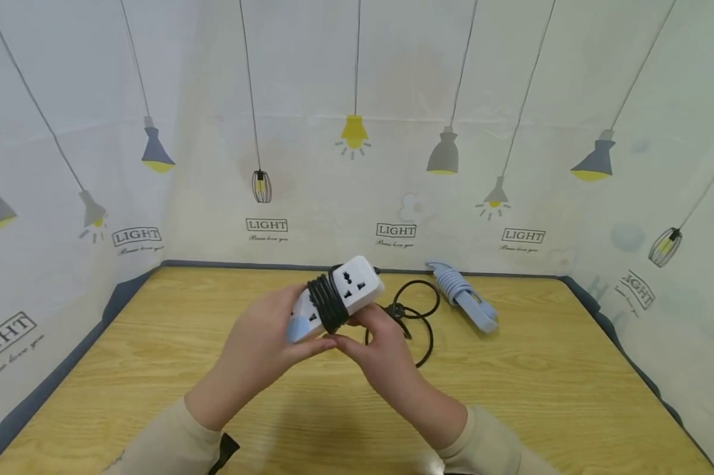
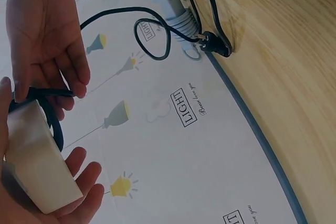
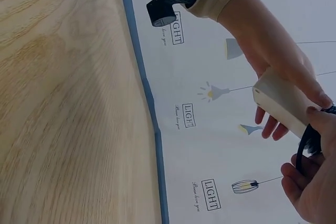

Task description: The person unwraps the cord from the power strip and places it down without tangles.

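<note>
A white power strip (image 1: 361,285) is held tilted above the table, its socket face toward the head camera. Black cord (image 1: 327,302) is wrapped in several turns around its middle. My left hand (image 1: 262,335) grips the lower left end of the strip. At the right side, my right hand (image 1: 389,346) pinches the black cord close to the strip, as the left wrist view shows with the cord running between its fingers. Both thumb tips meet below the strip. From the right hand a loose length of cord (image 2: 121,9) trails in loops to a black plug (image 2: 214,44).
Beyond the right hand, a pale blue power strip (image 1: 478,313) with its own cord wound round it lies near the table's back edge. The wooden table (image 1: 540,396) is enclosed by a white sheet (image 1: 309,86) printed with lamps. A black wrist camera (image 3: 170,3) sits at the left sleeve.
</note>
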A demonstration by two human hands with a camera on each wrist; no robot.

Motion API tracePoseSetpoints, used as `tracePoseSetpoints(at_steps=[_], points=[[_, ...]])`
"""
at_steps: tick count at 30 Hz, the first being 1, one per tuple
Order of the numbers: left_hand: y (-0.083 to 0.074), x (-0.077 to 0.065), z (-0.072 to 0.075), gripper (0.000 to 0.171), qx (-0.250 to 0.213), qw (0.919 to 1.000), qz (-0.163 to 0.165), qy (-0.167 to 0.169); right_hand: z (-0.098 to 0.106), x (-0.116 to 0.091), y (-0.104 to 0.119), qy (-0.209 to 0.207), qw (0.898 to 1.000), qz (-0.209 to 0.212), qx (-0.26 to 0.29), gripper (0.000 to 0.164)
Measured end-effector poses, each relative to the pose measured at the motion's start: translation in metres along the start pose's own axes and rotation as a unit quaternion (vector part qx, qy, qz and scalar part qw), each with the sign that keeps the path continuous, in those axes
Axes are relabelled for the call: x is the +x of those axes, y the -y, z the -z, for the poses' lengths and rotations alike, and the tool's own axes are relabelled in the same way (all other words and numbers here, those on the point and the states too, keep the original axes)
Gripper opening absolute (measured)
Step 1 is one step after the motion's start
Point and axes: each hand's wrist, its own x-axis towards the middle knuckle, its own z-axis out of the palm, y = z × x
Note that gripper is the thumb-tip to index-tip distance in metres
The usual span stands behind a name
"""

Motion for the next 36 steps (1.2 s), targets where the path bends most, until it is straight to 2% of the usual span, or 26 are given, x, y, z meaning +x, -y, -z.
tracePoseSetpoints(at_steps=[6, 9, 12, 19, 24, 28, 31, 36], points=[[-0.004, 0.002, 0.0, 0.064, 0.024, 0.9992, 0.032, 0.001, -0.005, 0.0, 0.001, 0.01, 1.0, -0.008, 0.012, 0.034], [-0.006, 0.004, -0.001, 0.062, 0.046, 0.9981, 0.04, -0.004, -0.007, 0.001, 0.002, 0.022, 1.0, -0.016, 0.017, 0.033], [-0.006, 0.005, -0.003, 0.061, 0.053, 0.9975, 0.046, 0.007, -0.007, 0.001, 0.002, 0.032, 0.999, -0.024, 0.022, 0.031], [-0.005, 0.005, -0.005, 0.067, 0.043, 0.9932, 0.083, 0.069, -0.004, 0.004, -0.001, 0.081, 0.995, -0.053, 0.011, 0.021], [-0.004, 0.005, -0.005, 0.073, 0.037, 0.9919, 0.09, 0.082, -0.003, 0.002, -0.002, 0.106, 0.993, -0.056, -0.023, 0.024], [-0.001, 0.006, -0.004, 0.074, 0.04, 0.9899, 0.103, 0.089, -0.001, -0.002, -0.002, 0.123, 0.991, -0.052, -0.02, 0.034], [0.002, 0.006, -0.003, 0.076, 0.044, 0.9882, 0.112, 0.095, 0.0, -0.005, -0.002, 0.123, 0.992, -0.039, -0.011, 0.031], [0.007, 0.005, -0.004, 0.082, 0.068, 0.989, 0.094, 0.092, 0.006, -0.009, 0.001, 0.118, 0.993, -0.022, -0.001, 0.032]])
